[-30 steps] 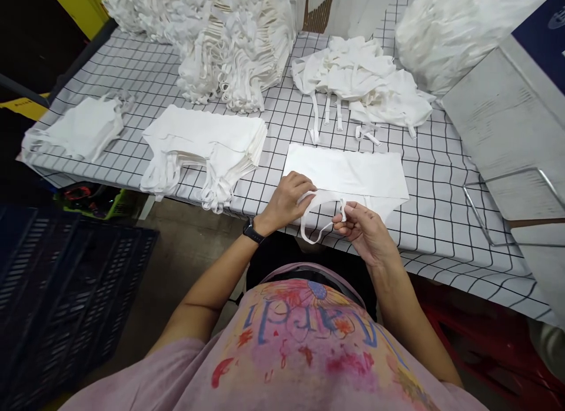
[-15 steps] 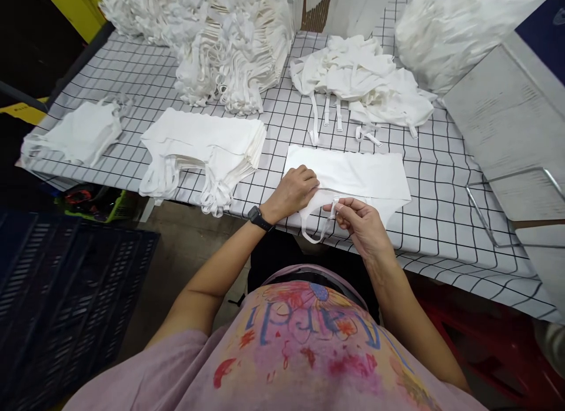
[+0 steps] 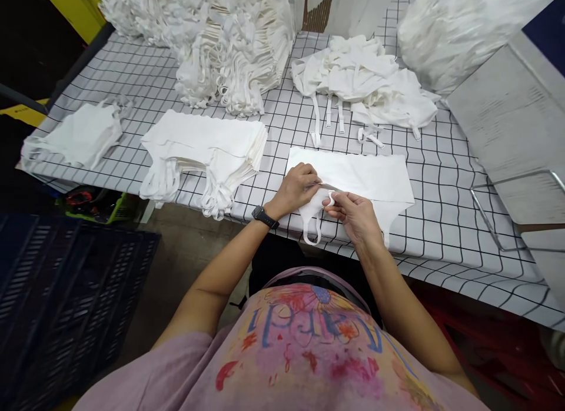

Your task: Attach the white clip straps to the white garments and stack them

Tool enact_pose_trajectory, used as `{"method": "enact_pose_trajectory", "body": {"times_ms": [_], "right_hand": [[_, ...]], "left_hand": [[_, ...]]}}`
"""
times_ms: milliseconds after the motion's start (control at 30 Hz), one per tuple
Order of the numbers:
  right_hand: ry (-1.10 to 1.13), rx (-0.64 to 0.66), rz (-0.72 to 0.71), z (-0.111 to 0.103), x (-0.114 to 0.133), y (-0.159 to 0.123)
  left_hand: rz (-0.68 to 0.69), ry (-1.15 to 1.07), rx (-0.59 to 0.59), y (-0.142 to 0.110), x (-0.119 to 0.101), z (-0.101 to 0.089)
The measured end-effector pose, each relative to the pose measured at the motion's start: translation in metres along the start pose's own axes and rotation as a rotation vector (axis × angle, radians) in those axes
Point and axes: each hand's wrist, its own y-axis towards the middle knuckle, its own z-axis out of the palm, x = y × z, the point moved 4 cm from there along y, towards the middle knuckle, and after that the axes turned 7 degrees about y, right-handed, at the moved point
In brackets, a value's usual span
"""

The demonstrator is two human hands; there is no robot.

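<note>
A white strappy top (image 3: 371, 172) lies flat in front of me, straps toward me. My left hand (image 3: 302, 187) is closed in a pinch on the upper-left part of the top, by the open edge of its folded layer. Just right of it, my right hand (image 3: 353, 211) pinches a small curl of white strap (image 3: 331, 198) between thumb and fingertips. Below the hands a strap loop (image 3: 312, 234) hangs down at the table's front edge. The fingers partly cover the fabric between the hands.
To the left lie a neat stack of white tops (image 3: 203, 134) and a smaller pile (image 3: 83, 134). Behind are tall heaps of tops (image 3: 238, 52) and a loose pile (image 3: 366, 81). A carton (image 3: 507, 116) with a metal wire frame (image 3: 485, 216) stands at right on the checked tablecloth (image 3: 450, 181).
My right hand has moved slightly up and left, closer to my left hand. The strap stretched to it before now hangs as a narrow loop. My left hand stays nearly in place.
</note>
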Motion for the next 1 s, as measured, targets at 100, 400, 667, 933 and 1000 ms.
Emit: {"method": "enact_pose_trajectory", "body": {"times_ms": [100, 400, 667, 933, 1000], "right_hand": [[-0.018, -0.026, 0.000, 0.005, 0.003, 0.005], [-0.065, -0.069, -0.067, 0.005, 0.005, 0.010], [-0.088, -0.091, -0.075, 0.007, 0.004, 0.012], [-0.123, -0.052, -0.086, 0.011, 0.001, 0.015], [-0.148, -0.028, -0.079, 0.012, 0.001, 0.016]], "left_hand": [[0.013, 0.001, -0.011, -0.002, 0.000, 0.001], [0.158, 0.124, -0.066, -0.006, -0.006, -0.002], [0.219, 0.221, -0.057, -0.006, -0.013, -0.002], [0.248, 0.238, 0.018, -0.004, -0.020, -0.001], [0.253, 0.237, 0.040, -0.004, -0.020, 0.000]]}}
